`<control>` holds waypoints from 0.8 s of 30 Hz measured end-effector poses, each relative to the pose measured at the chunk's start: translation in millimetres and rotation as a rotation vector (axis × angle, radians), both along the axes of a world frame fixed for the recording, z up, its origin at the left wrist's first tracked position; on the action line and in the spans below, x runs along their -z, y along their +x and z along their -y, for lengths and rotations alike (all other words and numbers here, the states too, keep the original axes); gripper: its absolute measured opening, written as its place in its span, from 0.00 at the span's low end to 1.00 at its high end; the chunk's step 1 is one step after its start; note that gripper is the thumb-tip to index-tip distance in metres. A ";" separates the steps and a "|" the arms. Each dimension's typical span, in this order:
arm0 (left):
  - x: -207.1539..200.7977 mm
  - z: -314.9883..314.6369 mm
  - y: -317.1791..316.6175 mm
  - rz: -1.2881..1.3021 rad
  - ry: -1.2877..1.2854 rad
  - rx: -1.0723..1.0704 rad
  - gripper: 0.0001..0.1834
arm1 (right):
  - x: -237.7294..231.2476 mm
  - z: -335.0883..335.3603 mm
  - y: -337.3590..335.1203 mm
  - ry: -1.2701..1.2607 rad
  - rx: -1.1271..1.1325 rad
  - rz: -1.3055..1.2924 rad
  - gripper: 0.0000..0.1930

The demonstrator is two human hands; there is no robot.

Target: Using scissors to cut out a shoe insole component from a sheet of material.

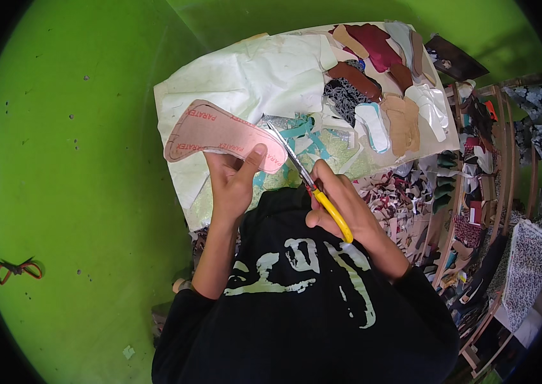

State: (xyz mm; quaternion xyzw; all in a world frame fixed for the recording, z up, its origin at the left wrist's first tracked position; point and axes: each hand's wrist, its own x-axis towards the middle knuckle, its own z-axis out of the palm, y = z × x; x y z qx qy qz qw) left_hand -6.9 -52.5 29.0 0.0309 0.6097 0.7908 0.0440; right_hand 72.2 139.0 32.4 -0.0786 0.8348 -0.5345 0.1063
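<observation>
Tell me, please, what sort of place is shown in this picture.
Probably a small workshop for shoe parts: the left hand holds a pink sole-shaped piece, the right hand yellow-handled scissors, and more shaped pieces lie on the table.

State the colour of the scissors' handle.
The handle is mostly yellow, showing best in the head view.
</observation>
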 end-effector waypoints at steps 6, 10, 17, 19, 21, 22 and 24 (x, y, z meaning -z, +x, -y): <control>-1.4 8.0 -4.0 0.003 0.085 -0.038 0.34 | -6.1 -5.2 0.5 -0.165 0.041 0.072 0.43; -4.3 3.8 -2.9 -0.031 0.060 0.010 0.34 | 2.4 0.8 -0.2 -0.023 0.019 -0.080 0.45; -11.6 2.9 -0.8 -0.021 0.089 0.053 0.35 | -3.4 -3.3 3.5 -0.003 -0.023 0.078 0.41; -11.6 2.4 -0.2 -0.036 0.081 0.047 0.35 | -3.5 -2.6 5.3 0.010 -0.002 0.043 0.40; -10.5 3.5 -0.3 -0.051 0.074 0.042 0.35 | -6.0 -4.1 6.4 -0.018 -0.036 0.055 0.42; -8.7 5.7 -0.7 -0.047 0.064 0.078 0.35 | -5.8 -3.9 6.4 -0.017 -0.037 0.055 0.42; -6.2 8.5 -0.5 -0.044 0.055 0.114 0.35 | -4.2 -3.2 4.9 -0.042 -0.088 0.003 0.44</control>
